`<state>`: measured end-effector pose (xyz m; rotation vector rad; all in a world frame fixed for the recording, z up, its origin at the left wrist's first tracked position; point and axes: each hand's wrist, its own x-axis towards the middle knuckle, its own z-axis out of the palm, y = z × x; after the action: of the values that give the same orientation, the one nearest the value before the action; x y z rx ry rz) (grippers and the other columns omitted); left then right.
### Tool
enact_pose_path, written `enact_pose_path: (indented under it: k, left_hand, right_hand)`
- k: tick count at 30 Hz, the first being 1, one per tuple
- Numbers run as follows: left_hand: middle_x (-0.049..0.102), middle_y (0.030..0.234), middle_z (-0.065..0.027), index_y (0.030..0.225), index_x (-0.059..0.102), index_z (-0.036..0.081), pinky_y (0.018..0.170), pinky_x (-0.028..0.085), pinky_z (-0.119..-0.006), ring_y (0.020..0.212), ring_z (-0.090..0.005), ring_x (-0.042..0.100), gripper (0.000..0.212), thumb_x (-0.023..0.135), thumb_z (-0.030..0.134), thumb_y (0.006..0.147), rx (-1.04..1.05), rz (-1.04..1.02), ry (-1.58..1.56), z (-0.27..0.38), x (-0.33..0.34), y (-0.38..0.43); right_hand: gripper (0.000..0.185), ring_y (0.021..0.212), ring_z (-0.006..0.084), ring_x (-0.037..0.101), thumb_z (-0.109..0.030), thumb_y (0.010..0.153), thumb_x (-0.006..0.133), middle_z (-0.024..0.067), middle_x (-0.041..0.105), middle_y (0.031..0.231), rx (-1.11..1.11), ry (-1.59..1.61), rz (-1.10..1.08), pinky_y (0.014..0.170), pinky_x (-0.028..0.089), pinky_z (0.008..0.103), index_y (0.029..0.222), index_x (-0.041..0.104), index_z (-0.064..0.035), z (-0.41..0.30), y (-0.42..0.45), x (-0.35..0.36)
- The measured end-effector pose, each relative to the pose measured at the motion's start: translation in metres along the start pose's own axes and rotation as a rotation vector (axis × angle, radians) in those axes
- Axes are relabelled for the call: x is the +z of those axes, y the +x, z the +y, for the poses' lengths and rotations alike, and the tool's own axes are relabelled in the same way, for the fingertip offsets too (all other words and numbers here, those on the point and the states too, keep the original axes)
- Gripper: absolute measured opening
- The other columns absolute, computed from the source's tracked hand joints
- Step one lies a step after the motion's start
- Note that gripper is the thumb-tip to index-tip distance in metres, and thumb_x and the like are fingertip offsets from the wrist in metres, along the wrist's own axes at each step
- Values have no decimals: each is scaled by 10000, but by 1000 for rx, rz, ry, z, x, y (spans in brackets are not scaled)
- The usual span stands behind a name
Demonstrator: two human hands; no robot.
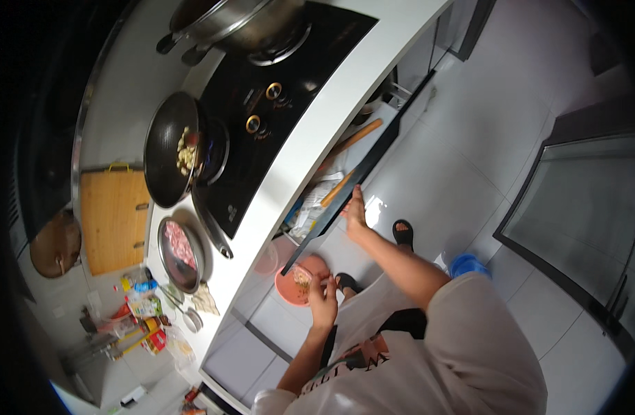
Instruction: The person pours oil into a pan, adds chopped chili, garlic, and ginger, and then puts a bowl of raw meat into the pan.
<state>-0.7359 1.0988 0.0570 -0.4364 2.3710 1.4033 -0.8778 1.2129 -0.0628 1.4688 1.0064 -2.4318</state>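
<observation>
My right hand (pixel 355 213) holds the dark edge of an open drawer's front (pixel 367 168). Inside the drawer lie wooden handles (pixel 356 137) and a printed plastic packet (pixel 317 205). My left hand (pixel 323 301) has bent fingers above an orange-pink basin (pixel 286 293) on the floor, which has scraps in it; whether the fingers pinch something is unclear. On the lit burner stands a black wok (pixel 159 150) with pale chopped pieces (pixel 187 155) in it. Beside it on the counter is a steel bowl (pixel 192 275) of raw pink meat (pixel 180 245).
A large steel pot (pixel 239 26) stands on the hob's far burner. The wok's handle (pixel 211 225) points over the counter. A wooden cutting board (pixel 114 218) leans at the wall, near bottles and packets (pixel 146 306). Behind me are a blue bucket (pixel 468 264) and a glass-panelled door (pixel 582 197).
</observation>
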Motion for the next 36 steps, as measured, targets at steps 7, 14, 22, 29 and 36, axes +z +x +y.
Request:
enact_pose_path:
  k: [7,14,22,29,36]
  left_hand:
    - [579,832,-105,951,548,-13,549,449,-278,653,-163,558,186,534,138,844,233,71,170,16,43,60]
    - [563,1001,-226,1002,568,-13,808,453,-366,905,-320,564,295,591,134,748,170,-180,500,-23,96,140]
    - [547,1064,-214,1094,514,25,871,417,-380,1012,-346,517,487,612,317,717,-21,-465,736,-76,117,155]
    - [610,893,-178,960,563,15,723,474,-367,836,-305,594,309,592,235,746,59,-242,599,-112,115,160]
    - [528,840,-167,890,510,15,761,404,-418,825,-345,497,222,583,78,691,145,173,600,-113,104,184]
  right_hand:
    - [654,781,176,503,-606,850,270,94,460,951,-7,-365,-122,641,493,307,1121,357,-18,-14,-31,-85]
    - [508,770,150,523,-504,880,354,83,481,918,31,-410,-134,615,486,278,1035,402,-23,-37,-68,-124]
    - [380,716,119,543,-393,906,389,62,522,903,-21,-198,-179,656,468,249,1080,421,-57,-23,-72,-153]
    - [333,665,78,457,-375,919,375,17,476,804,-58,-212,-105,585,399,204,978,433,-52,-29,-90,-156]
    - [379,758,120,551,-376,918,368,48,549,909,-44,-229,-141,690,472,278,1115,415,-56,-23,-92,-176]
